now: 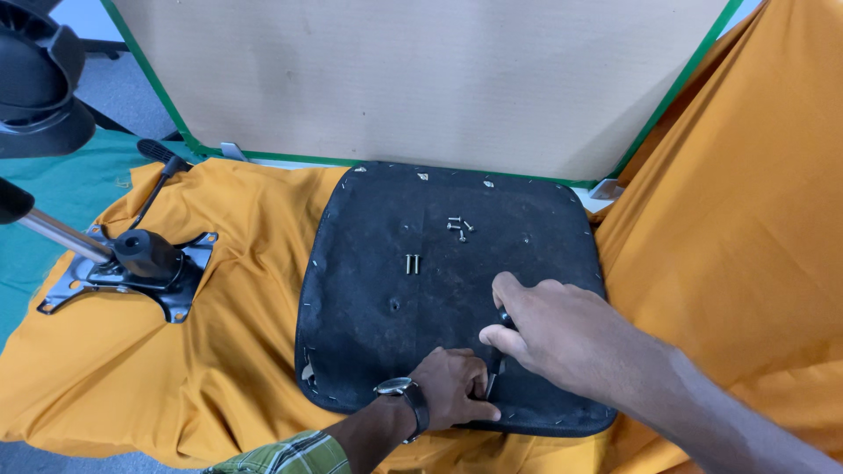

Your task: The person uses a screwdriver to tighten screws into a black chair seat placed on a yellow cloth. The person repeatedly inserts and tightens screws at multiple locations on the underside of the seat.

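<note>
no packages, labels, signs or screens in view

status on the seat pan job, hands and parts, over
Left hand pressed on near edge of upturned black seat base. Right hand grips a dark tool there. Loose screws lying mid-seat; nothing blocking.
</note>
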